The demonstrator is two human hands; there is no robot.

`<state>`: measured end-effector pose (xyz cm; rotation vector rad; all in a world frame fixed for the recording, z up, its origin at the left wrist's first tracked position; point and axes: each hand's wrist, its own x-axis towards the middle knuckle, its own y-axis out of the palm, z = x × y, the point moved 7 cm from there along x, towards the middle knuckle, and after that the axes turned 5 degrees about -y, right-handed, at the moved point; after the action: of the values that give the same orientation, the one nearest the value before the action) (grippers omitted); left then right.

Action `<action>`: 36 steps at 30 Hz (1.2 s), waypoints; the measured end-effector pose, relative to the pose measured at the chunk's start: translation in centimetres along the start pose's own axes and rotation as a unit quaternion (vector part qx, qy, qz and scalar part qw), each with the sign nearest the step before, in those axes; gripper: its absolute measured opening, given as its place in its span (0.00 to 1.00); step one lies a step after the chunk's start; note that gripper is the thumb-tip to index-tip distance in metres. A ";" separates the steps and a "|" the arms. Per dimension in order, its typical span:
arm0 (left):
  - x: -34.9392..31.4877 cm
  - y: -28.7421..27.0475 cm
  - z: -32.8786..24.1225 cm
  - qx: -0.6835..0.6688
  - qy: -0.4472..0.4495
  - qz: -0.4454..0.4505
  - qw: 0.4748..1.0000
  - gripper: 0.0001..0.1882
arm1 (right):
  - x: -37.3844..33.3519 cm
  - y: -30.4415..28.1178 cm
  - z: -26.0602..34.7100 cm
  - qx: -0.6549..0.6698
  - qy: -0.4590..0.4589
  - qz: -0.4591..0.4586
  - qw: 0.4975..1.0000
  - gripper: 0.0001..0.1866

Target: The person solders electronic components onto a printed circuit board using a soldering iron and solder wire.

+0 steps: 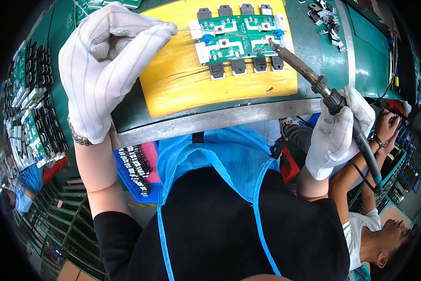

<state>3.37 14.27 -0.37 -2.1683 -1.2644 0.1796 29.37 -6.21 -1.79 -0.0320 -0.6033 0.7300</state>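
A green circuit board (248, 44) with white patches, two blue round parts and black components along both long edges lies on a yellow board (173, 89). My left hand (105, 65), in a white striped glove, pinches a thin solder wire (196, 30) that reaches over the middle of the circuit board. My right hand (339, 131), gloved too, is wrapped round a soldering iron (309, 75). The iron's tip points at the right part of the circuit board; whether it touches cannot be made out.
Loose black components (330, 23) lie at the far right of the green table (309, 47), whose metal edge (210, 119) runs in front of me. Stacked boards (34, 93) stand at left. Below the edge is a blue bin (138, 173) of small parts. A co-worker's hands (386, 129) are at right.
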 end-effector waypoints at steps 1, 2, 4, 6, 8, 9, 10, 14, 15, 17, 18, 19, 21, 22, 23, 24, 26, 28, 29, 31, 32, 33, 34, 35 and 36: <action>0.0 0.0 -0.1 0.001 -0.001 0.000 1.000 0.05 | 0.1 0.2 0.0 0.010 -0.002 0.017 1.000 0.13; 0.0 0.3 -0.4 0.036 0.021 0.010 0.999 0.04 | 0.1 0.3 0.1 0.011 -0.001 0.017 1.000 0.13; 0.1 0.6 -0.7 0.071 0.046 0.023 0.996 0.04 | 0.0 1.4 0.9 -0.039 -0.025 0.067 0.997 0.13; 0.1 0.7 -0.5 0.056 0.052 0.025 0.997 0.04 | -0.3 1.5 0.3 -0.015 -0.012 0.068 0.998 0.14; 0.2 0.8 -0.7 0.053 0.056 0.032 0.997 0.04 | -0.4 1.9 0.3 0.001 -0.016 0.077 0.997 0.14; 0.2 1.0 -0.8 0.046 0.061 0.039 0.996 0.04 | -0.4 1.9 0.3 0.002 -0.015 0.077 0.997 0.14; 0.1 0.9 -0.8 0.047 0.060 0.039 0.996 0.04 | -0.4 2.1 0.3 -0.008 -0.019 0.090 0.996 0.14; 0.0 1.1 -0.9 0.037 0.061 0.047 0.996 0.04 | -0.6 2.7 0.5 0.000 0.002 0.104 0.995 0.14; 0.0 1.1 -0.8 0.033 0.051 0.049 0.997 0.04 | -0.5 2.7 0.7 -0.028 -0.020 0.116 0.993 0.14; 0.1 1.3 -0.8 0.032 0.060 0.050 0.996 0.04 | -0.7 2.7 0.3 -0.012 -0.010 0.103 0.995 0.14; 0.1 1.4 -0.9 0.031 0.068 0.050 0.996 0.04 | -0.8 2.5 0.1 0.004 0.000 0.091 0.996 0.14; 0.1 1.5 -1.0 0.031 0.068 0.050 0.996 0.04 | -0.8 2.5 0.0 0.004 0.000 0.092 0.996 0.14; 0.1 1.7 -1.2 0.045 0.062 0.059 0.995 0.05 | -0.9 2.3 -0.1 -0.007 -0.005 0.100 0.995 0.14; 0.2 1.7 -1.3 0.045 0.063 0.059 0.995 0.05 | -0.9 2.3 -0.1 -0.007 -0.005 0.099 0.995 0.14; 0.2 1.7 -1.5 0.061 0.066 0.064 0.994 0.05 | -0.8 2.3 0.1 -0.013 -0.009 0.101 0.995 0.14; 0.2 1.8 -1.6 0.078 0.069 0.068 0.992 0.05 | -0.8 2.3 0.2 -0.018 -0.014 0.104 0.994 0.14; 0.1 1.8 -1.3 0.061 0.081 0.060 0.993 0.05 | -0.7 2.2 0.1 -0.023 -0.015 0.106 0.994 0.14; 0.2 1.6 -1.2 0.043 0.094 0.053 0.993 0.06 | -0.7 2.2 0.1 -0.030 -0.017 0.107 0.994 0.14; 0.1 1.4 -1.7 0.087 0.133 0.051 0.986 0.07 | -0.8 2.2 -0.1 -0.011 0.003 0.103 0.995 0.14; 0.2 1.4 -2.2 0.128 0.174 0.050 0.975 0.07 | -0.8 2.2 -0.2 0.005 0.023 0.097 0.995 0.14; 0.0 1.7 -2.8 0.064 0.207 0.086 0.972 0.08 | -0.8 2.3 0.0 -0.010 0.009 0.104 0.995 0.14; -0.2 1.8 -3.4 0.001 0.238 0.122 0.964 0.08 | -0.7 2.3 0.2 -0.024 -0.006 0.110 0.994 0.14; -0.2 2.0 -3.4 0.001 0.238 0.122 0.963 0.08 | -0.7 2.3 0.2 -0.024 -0.006 0.109 0.994 0.14; -0.2 2.2 -3.6 0.014 0.252 0.117 0.961 0.08 | -0.6 2.3 0.2 -0.038 -0.014 0.112 0.993 0.14; -0.3 2.3 -3.7 0.028 0.264 0.111 0.958 0.08 | -0.6 2.2 0.2 -0.050 -0.021 0.116 0.992 0.14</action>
<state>6.45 11.61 1.29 -2.1099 -0.7065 -0.2581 27.51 -4.96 -2.44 -0.1825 -0.6835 0.9269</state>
